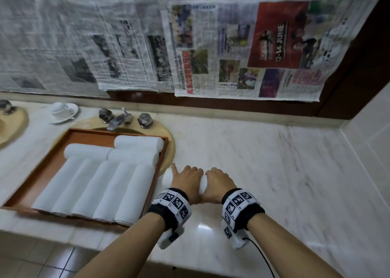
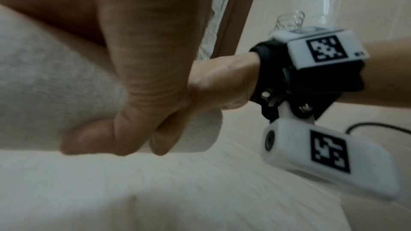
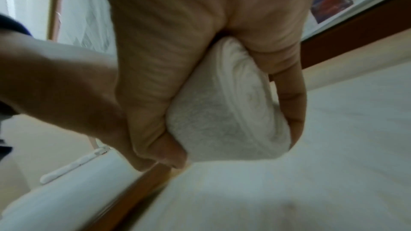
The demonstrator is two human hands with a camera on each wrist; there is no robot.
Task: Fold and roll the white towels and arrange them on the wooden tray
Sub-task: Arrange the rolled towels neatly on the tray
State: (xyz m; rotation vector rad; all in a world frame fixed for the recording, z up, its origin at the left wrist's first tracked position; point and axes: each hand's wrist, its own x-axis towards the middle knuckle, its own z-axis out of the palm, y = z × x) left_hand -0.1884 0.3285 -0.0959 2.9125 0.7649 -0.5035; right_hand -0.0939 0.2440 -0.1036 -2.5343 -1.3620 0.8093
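Observation:
A rolled white towel point(image 1: 203, 184) lies on the marble counter just right of the wooden tray point(image 1: 92, 137). My left hand point(image 1: 186, 180) grips its left part, with the forefinger stretched out towards the tray. The roll's right end sits in the grip of my right hand point(image 1: 217, 182). In the right wrist view the spiral end of the rolled towel point(image 3: 251, 94) shows between thumb and fingers point(image 3: 291, 104). The left wrist view shows the rolled towel point(image 2: 55, 85) under my palm. Several rolled towels point(image 1: 109, 189) lie side by side in the tray, and three more point(image 1: 137, 142) lie crosswise behind them.
The tray sits over a beige sink with a chrome faucet point(image 1: 118, 119). A white cup and saucer point(image 1: 62, 111) stand behind it at the left. Newspaper point(image 1: 211, 49) covers the wall behind. Marble counter point(image 1: 285, 172) stretches right to a tiled wall. A cable point(image 1: 263, 260) trails from my right wrist.

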